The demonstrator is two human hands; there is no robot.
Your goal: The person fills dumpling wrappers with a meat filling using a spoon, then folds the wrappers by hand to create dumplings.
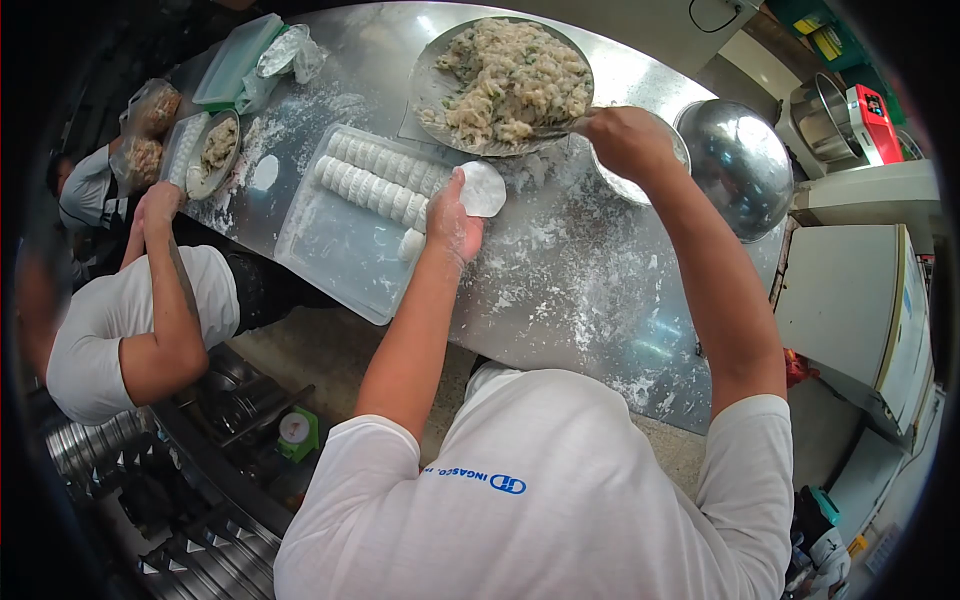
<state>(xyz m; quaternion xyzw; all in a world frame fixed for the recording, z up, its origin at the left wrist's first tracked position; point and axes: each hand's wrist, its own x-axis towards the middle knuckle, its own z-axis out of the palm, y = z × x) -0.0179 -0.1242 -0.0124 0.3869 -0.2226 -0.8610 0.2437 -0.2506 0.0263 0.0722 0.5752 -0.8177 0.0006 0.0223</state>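
On the palm and fingers of my left hand lies a thin round white dumpling wrapper, its far side sticking out to the right. My right hand is closed around the handle of a flat metal utensil; its tip rests against a pale, chunky filling flecked with green. That filling is heaped on a large round metal tray. To the left of my left hand, rows of pleated dumplings sit in a clear plastic container, with one more dumpling near my wrist.
Flour covers much of the steel table. A bowl of white powder stands under my right forearm, beside an upturned steel bowl. At left, a co-worker works by a smaller plate of filling. A loose wrapper lies nearby.
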